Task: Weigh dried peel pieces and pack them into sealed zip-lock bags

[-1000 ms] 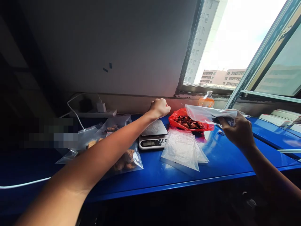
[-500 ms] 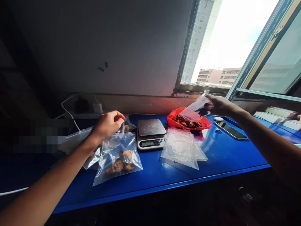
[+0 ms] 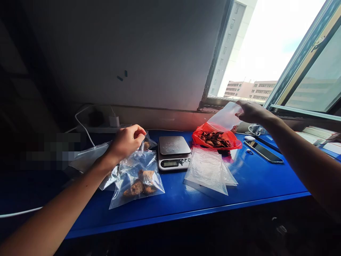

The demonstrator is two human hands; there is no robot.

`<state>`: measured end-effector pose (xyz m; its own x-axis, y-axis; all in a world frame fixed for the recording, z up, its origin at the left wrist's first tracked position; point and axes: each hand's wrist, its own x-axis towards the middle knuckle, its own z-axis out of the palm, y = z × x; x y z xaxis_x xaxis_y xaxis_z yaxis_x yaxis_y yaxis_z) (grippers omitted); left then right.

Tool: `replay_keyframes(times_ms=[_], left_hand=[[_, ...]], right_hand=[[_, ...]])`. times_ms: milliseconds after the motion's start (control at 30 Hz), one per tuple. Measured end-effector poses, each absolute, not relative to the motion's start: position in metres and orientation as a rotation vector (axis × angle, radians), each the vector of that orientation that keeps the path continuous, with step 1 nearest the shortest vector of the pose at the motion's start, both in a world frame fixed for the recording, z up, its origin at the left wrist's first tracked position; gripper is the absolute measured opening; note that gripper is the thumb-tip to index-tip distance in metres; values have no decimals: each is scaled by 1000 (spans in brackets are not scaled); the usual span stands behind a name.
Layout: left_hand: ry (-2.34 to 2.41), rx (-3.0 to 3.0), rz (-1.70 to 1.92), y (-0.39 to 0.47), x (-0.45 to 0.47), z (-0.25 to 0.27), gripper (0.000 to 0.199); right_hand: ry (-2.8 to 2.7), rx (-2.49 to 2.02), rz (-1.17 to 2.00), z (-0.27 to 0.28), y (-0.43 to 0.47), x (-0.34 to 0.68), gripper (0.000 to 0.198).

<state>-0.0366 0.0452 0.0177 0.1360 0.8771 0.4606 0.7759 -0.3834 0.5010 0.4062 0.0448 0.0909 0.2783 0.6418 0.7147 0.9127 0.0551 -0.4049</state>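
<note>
Right grip (image 3: 250, 112) is pinched narrow on a frosted, see-through plastic bag (image 3: 223, 115), thumb and fingers up at its top right. The bag slants down and left from there, its bottom end right by the back rim of a thin, crinkly red plastic bag (image 3: 236, 143). Can't tell if the two actually touch. The red one sits spread wide near the back edge of a glossy blue desk (image 3: 266, 181), and it's pretty full of dark reddish-brown dried pieces (image 3: 215, 139).

Left grip (image 3: 128, 142) is narrow too, fingers curled in to the thumb, but I honestly can't tell if it's holding anything. Just in front of it, toward the desk's front edge, there's a clear flat plastic bag (image 3: 133, 165) with a few rough brown chunks (image 3: 135, 188) inside. A smaller clear bag with something brown in it (image 3: 151, 143) is peeking out behind that hand.

Between the two sides you've got a white digital scale with a silver plate (image 3: 174, 145), then a fanned stack of flat clear bags (image 3: 206, 170) right beside it. Black smartphone (image 3: 263, 151) lies further right, toward the back edge.
</note>
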Motion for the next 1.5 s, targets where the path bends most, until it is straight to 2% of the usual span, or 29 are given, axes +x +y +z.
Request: replay_keyframes(times_ms=[167,267,333,433,567,800,1067,1367,1500], left_hand=[[1514,2334,1081,38,-35,20,18],[1396,2363,1091,30,-29,20,21],[1335,2339,1083,24,-24,18,21],[1256,2250,1062,15,-17,16,23],[1143,2113,1075,8,-14,17,25],[1030,1879,1135,10,-19,17,24],[923,1754,1017,9,-9,9,19],[1047,1537,1216,16,-10,11,23],[1028,1549,1144,17,-15,12,26]], right_hand=[[-1685,-1824,-405,106,20,387,48],[-1774,-1738,-343,110,5,358,41],[-1796,-1515,-192,104,-1,333,29],[-1744,-1193,86,86,-4,293,23],[-1733,-952,391,57,1,255,25],[-1474,-897,703,20,9,236,30],[-1431,-844,754,12,1,240,34],[-1498,-791,944,4,1,234,42],[-1465,-764,997,-6,4,228,43]])
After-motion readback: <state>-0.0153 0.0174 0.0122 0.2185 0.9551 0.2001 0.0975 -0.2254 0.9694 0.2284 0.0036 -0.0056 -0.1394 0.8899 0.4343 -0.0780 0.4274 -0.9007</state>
